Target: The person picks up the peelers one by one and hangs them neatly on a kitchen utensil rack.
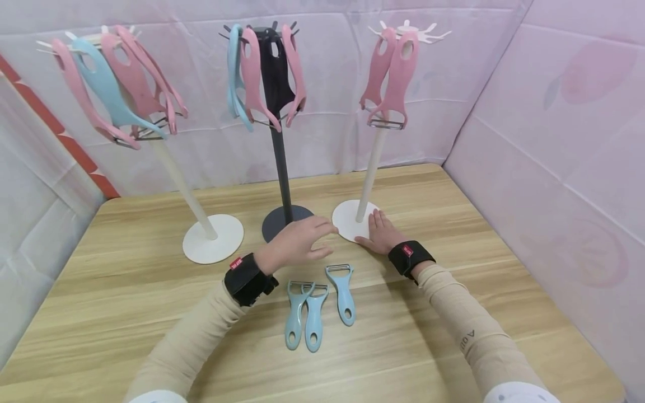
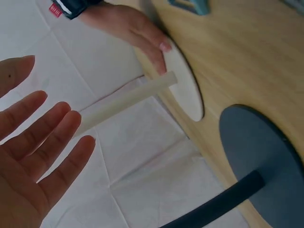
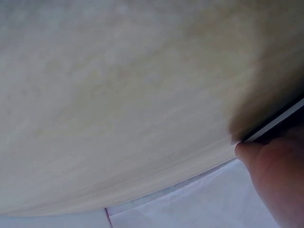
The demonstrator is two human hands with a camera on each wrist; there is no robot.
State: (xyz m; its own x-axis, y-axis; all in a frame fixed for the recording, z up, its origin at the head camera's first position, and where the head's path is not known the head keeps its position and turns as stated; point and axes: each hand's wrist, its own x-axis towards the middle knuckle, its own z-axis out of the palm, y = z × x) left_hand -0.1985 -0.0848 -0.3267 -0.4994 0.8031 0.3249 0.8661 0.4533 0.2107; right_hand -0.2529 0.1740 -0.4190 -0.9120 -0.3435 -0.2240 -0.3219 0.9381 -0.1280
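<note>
My right hand [image 1: 380, 233] rests at the right edge of the right-hand white stand's round base [image 1: 346, 219], fingers extended over the rim and thumb along its front. In the right wrist view, part of that hand [image 3: 273, 173] shows beside a thin pale rim [image 3: 278, 119]. My left hand [image 1: 299, 240] hovers with fingers spread, holding nothing, and overlaps the dark stand's base [image 1: 272, 224] in the head view. The left wrist view shows its bare palm and fingers [image 2: 40, 147]. Two pink peelers [image 1: 403, 70] hang from the right-hand stand.
Three light-blue peelers lie on the wooden table [image 1: 393, 347]: two overlapping [image 1: 314, 322] and one apart [image 1: 345, 296]. A white stand [image 1: 194, 253] at left and the dark stand's pole [image 1: 281, 168] carry more hanging peelers. Cloth walls [image 1: 564, 145] enclose the table's back and sides.
</note>
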